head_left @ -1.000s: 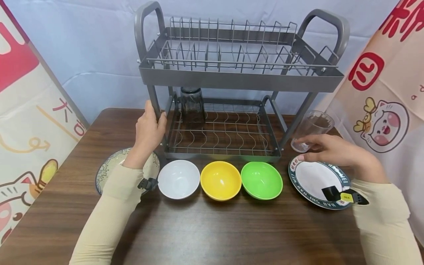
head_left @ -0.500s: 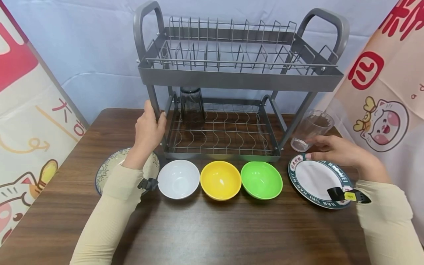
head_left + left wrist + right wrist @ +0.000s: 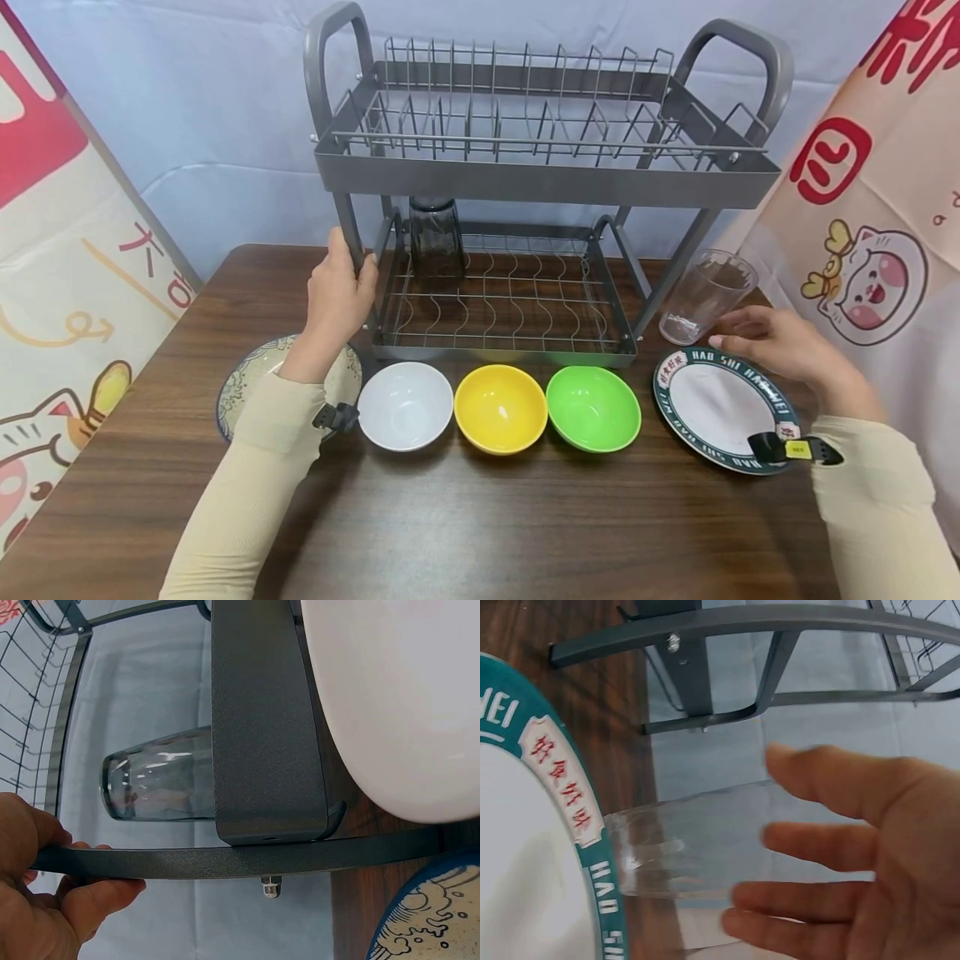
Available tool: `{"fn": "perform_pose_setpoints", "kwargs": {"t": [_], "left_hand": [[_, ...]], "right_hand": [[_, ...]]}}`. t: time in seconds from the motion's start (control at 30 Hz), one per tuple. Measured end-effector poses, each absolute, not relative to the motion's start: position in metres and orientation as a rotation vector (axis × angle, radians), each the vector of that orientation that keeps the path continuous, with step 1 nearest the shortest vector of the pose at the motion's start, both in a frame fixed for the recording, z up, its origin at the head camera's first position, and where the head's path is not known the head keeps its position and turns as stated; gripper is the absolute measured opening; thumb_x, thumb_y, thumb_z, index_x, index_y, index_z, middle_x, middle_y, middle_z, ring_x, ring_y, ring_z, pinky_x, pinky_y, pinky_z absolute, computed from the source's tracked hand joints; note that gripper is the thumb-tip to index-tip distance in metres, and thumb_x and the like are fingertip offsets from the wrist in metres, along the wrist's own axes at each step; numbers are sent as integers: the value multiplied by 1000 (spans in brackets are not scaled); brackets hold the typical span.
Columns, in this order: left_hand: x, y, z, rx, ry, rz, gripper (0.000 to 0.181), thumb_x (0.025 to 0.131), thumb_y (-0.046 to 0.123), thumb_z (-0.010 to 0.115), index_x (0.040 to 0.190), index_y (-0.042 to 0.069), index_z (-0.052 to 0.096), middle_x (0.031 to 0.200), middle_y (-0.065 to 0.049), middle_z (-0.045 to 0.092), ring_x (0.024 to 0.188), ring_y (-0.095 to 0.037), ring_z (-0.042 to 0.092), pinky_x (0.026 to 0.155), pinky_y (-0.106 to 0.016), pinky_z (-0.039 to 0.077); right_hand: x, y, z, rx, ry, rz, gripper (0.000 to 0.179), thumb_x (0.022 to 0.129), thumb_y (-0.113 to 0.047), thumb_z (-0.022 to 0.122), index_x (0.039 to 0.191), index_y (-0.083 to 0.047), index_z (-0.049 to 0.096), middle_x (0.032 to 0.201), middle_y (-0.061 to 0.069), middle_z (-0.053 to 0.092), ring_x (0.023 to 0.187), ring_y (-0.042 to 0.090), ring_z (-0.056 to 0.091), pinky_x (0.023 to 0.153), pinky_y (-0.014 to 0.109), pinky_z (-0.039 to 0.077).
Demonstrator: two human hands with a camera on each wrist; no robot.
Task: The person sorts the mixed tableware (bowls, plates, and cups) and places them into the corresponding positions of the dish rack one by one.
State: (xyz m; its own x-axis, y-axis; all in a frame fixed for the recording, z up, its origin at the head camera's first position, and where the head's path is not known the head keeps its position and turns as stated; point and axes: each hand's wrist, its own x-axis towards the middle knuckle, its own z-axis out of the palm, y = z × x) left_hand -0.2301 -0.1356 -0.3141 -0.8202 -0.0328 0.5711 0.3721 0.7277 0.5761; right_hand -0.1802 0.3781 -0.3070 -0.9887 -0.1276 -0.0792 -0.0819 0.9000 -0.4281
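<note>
My left hand grips the left front post of a grey two-tier dish rack; in the left wrist view its fingers and thumb wrap the post. A dark tinted glass stands upside down at the left of the lower tier. My right hand holds nothing, its fingers loosely extended above the far edge of a green-rimmed white plate. Just beyond the fingertips, a clear tumbler stands right of the rack. In the right wrist view, a gap separates thumb and fingers, with the tumbler behind.
In front of the rack, a white bowl, a yellow bowl and a green bowl form a row on the wooden table. A patterned plate lies partly under the left forearm. Upper-tier wire dividers stand upright.
My right hand has drawn back to the right, away from the clear tumbler, which stays where it was. The left hand keeps its grip on the post.
</note>
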Motion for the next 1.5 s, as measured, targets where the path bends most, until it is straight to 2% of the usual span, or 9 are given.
{"fn": "perform_pose_setpoints", "kwargs": {"t": [0.27,0.53,0.7,0.83,0.93,1.1,1.23,1.4,1.5], "left_hand": [[-230,-135,-314,-252,-2373,-944,21,96,15,48,106,-1,40,72,-14,53,61,-33,56,56,-46,46],[-230,-136,-314,-255,-2366,-939,23,96,17,47,107,-1,40,72,-14,52,61,-33,56,55,-46,46],[-230,-135,-314,-261,-2361,-932,23,96,17,47,107,-1,40,72,-14,53,61,-34,56,55,-46,46],[-230,-136,-315,-262,-2357,-926,23,96,16,47,107,-3,40,72,-15,53,61,-34,56,55,-46,45],[-230,-136,-315,-266,-2355,-926,23,96,16,47,107,-3,40,72,-15,53,60,-35,56,55,-46,45],[-231,-137,-313,-269,-2353,-924,22,96,15,48,105,-4,40,71,-15,52,60,-35,56,54,-46,44],[-231,-138,-312,-255,-2356,-928,23,96,16,48,107,-3,40,72,-15,52,61,-35,56,55,-47,45],[-231,-137,-314,-253,-2367,-939,24,97,17,47,109,-2,40,73,-15,53,62,-34,56,56,-47,46],[-230,-136,-315,-261,-2361,-939,23,97,17,47,109,-2,40,73,-15,53,61,-33,56,56,-46,46]], "right_hand": [[-180,377,-319,278,3009,-980,89,85,-56,56,137,10,27,125,37,39,111,53,38,84,62,37],[-189,371,-328,459,2979,-1294,100,85,-47,61,146,1,-2,140,37,19,123,52,27,93,60,32],[-195,370,-330,532,2907,-1444,103,84,-47,62,146,-3,-7,146,32,8,131,48,18,99,57,27],[-202,370,-333,544,2848,-1537,107,82,-49,64,146,-5,-10,148,30,8,132,45,16,101,55,24],[-213,375,-343,564,2807,-1623,107,79,-45,69,147,-9,-6,146,27,19,129,36,30,100,44,33],[-230,381,-353,455,2786,-1696,98,77,-40,73,146,-14,9,140,20,30,121,29,40,95,40,39],[-241,381,-358,470,2758,-1698,101,77,-46,72,145,-20,3,145,17,20,128,31,29,100,44,32],[-233,365,-342,507,2683,-1733,112,79,-44,70,144,-12,-15,149,23,3,132,40,19,101,53,26],[-235,364,-341,529,2677,-1735,116,78,-45,70,143,-11,-19,149,25,-1,132,43,17,100,56,26]]}}
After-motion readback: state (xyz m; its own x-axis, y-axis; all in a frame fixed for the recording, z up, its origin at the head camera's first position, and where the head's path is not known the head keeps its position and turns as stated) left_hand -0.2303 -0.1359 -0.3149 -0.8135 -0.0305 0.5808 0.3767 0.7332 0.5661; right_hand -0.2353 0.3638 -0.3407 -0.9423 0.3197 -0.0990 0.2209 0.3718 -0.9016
